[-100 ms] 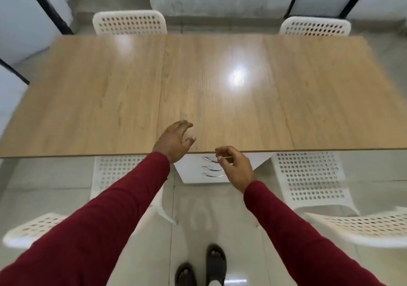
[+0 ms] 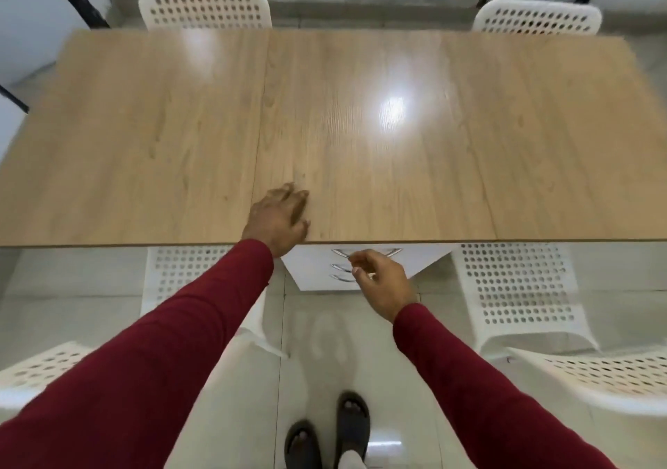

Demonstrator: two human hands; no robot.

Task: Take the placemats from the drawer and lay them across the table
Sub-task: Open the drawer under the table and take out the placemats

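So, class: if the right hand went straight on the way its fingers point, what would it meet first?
Probably the top curved chrome handle of the white drawer unit; the right hand looks just short, though depth is unclear.

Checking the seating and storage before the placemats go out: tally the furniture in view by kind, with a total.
White perforated chairs: 6, two at the far side, two tucked under the near edge, two at the lower corners
Wooden table: 1
White drawer unit: 1
Total: 8
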